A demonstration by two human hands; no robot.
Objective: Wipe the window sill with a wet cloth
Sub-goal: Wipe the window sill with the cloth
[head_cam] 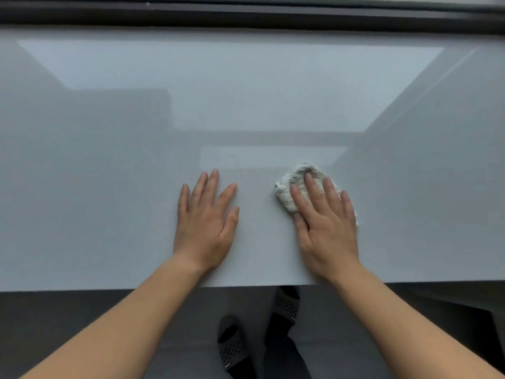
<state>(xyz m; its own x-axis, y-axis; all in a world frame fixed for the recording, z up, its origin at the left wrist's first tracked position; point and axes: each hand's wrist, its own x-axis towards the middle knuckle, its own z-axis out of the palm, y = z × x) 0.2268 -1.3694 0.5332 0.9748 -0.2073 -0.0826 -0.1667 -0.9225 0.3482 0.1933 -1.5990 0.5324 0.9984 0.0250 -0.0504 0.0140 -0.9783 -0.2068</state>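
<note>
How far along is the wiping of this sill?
Done: unclear; the glossy sill shows no wet trail. In hand: the right hand presses the cloth near the front edge, the left hand rests flat beside it. Left: probably the far part and both sides.

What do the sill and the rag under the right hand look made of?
The pale grey window sill looks like polished stone or laminate: smooth, glossy, with clear reflections. The crumpled off-white cloth under the right hand looks like nubby terry or woven fabric, matte and fuzzy.

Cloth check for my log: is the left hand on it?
No, the right hand presses the cloth; the left hand rests on bare sill.
</note>
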